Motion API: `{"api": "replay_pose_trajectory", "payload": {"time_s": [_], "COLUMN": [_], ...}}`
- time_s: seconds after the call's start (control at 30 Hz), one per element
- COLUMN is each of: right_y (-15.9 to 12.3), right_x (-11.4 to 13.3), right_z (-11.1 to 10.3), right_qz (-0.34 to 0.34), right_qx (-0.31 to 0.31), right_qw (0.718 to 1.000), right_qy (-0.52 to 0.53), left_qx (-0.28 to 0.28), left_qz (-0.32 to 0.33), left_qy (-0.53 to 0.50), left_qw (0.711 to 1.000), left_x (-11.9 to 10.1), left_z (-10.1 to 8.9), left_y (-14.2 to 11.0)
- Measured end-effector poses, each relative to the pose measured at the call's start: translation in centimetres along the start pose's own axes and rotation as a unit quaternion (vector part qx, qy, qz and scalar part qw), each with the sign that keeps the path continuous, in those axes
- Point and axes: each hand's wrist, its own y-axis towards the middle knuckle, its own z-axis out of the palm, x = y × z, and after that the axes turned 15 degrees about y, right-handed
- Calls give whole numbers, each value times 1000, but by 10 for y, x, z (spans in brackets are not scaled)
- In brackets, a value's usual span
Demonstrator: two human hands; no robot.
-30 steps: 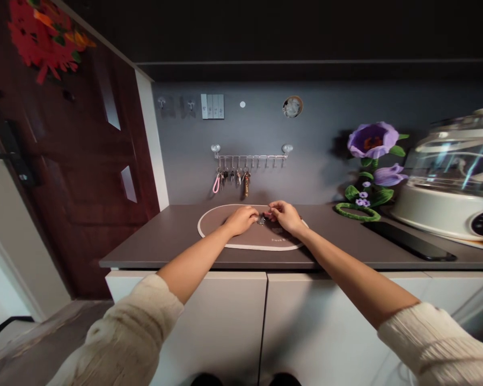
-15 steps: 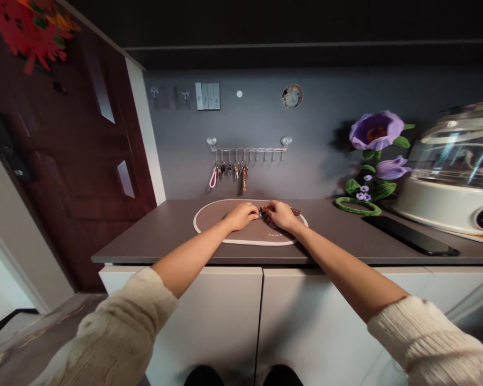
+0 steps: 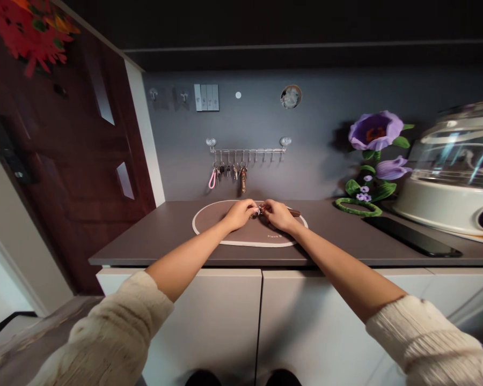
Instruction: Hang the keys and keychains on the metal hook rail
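My left hand [image 3: 241, 213] and my right hand [image 3: 278, 214] meet above an oval brown mat [image 3: 209, 220] with a pale border. Both are closed, fingertips pinched around a small shiny metal key ring [image 3: 259, 212] between them. Its finer parts are too small to make out. A brown strap-like piece [image 3: 294, 213] sticks out past the right side of my right hand; whether it joins the metal is hidden.
On the wall behind, a hook rail [image 3: 248, 151] carries several keys and a pink loop [image 3: 212, 179]. To the right stand a purple fabric flower [image 3: 375, 131], a black phone [image 3: 412, 236] and a clear-domed appliance [image 3: 446, 201]. A dark red door [image 3: 84, 177] is at left.
My left fingers have shifted slightly up and left, and the metal between the hands shows a little more. The view has tilted very slightly; the other things stay put.
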Motion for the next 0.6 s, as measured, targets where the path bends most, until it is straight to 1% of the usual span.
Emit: {"api": "replay_pose_trajectory", "payload": {"time_s": [0.1,0.17,0.23,0.3,0.4,0.5,0.6], "right_y": [-1,-2,-2,-1,0,1,1], "right_x": [1,1,2,3,4,4,3], "right_z": [0,-1,-1,-2,-2,-1,-1], "right_qz": [7,28,49,59,54,42,28], "right_qx": [14,28,33,32,34,38,44], "right_qw": [996,988,978,969,957,947,944], "right_qy": [83,149,200,236,284,317,326], "left_qx": [0,7,5,-1,-4,-10,-16], "left_qz": [-53,-90,-122,-142,-157,-160,-152], "left_qy": [-108,-176,-217,-235,-250,-259,-273], "left_qw": [993,980,969,962,955,952,950], "left_x": [1,1,0,-2,-4,-3,0], "left_z": [3,3,3,1,-2,-1,1], "left_y": [2,3,4,4,4,4,4]}}
